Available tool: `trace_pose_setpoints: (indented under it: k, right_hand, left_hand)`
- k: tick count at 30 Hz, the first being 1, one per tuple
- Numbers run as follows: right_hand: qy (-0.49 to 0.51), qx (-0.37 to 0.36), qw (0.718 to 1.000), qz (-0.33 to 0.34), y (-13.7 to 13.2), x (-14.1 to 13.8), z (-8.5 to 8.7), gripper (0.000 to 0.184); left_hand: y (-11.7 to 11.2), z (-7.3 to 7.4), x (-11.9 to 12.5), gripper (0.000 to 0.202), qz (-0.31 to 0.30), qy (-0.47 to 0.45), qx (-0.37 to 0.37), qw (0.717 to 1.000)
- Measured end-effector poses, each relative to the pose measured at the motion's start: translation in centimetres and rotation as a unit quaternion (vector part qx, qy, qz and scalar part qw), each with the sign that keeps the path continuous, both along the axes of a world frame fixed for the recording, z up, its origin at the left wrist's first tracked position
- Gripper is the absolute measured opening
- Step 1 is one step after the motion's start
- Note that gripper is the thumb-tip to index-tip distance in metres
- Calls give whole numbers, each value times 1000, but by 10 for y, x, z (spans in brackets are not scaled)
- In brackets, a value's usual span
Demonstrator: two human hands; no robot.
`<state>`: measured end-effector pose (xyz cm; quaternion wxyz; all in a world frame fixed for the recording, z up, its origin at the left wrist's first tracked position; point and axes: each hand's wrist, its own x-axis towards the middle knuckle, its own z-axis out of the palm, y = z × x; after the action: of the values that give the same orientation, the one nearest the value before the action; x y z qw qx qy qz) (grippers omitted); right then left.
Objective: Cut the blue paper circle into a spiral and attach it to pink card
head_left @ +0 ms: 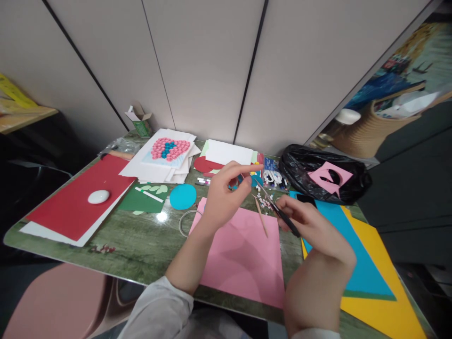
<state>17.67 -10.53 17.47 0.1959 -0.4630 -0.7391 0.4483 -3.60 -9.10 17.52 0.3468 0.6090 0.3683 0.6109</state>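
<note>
My right hand [312, 226] is closed round a thin black tool [282, 216], perhaps tweezers, whose tip points up-left over the table. My left hand [226, 195] hovers just left of that tip, index finger stretched out and the other fingers curled; something small and blue shows by its fingertips, too small to name. Both hands are above a pink paper sheet [243, 254]. A thin wooden stick [261, 217] lies on that sheet between the hands. Small paper scraps [264, 203] are scattered near the tool tip.
A red sheet [70, 207] with a white oval object [98, 196] lies at the left. White sheets carry a pink-and-blue heart [169, 149]. A blue paper disc [182, 196], blue and yellow sheets [363, 254], and a black bag [318, 181] are also there.
</note>
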Motion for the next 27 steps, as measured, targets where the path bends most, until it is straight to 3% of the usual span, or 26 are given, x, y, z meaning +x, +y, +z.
trace_pose_setpoints:
  k: [10, 15, 22, 27]
  right_hand:
    - [1, -28, 1000, -7, 3, -8, -3, 11]
    - [-19, -7, 1000, 3, 4, -14, -8, 11]
    - [-78, 62, 995, -22, -15, 13, -3, 14]
    - [-76, 41, 996, -28, -27, 35, -12, 8]
  left_hand:
    - [1, 1, 2, 25, 49, 29, -21, 998]
    - [1, 0, 3, 21, 66, -5, -33, 997]
    - [0, -4, 0, 17, 78, -78, -39, 993]
    - [11, -16, 0, 21, 22, -142, -95, 985]
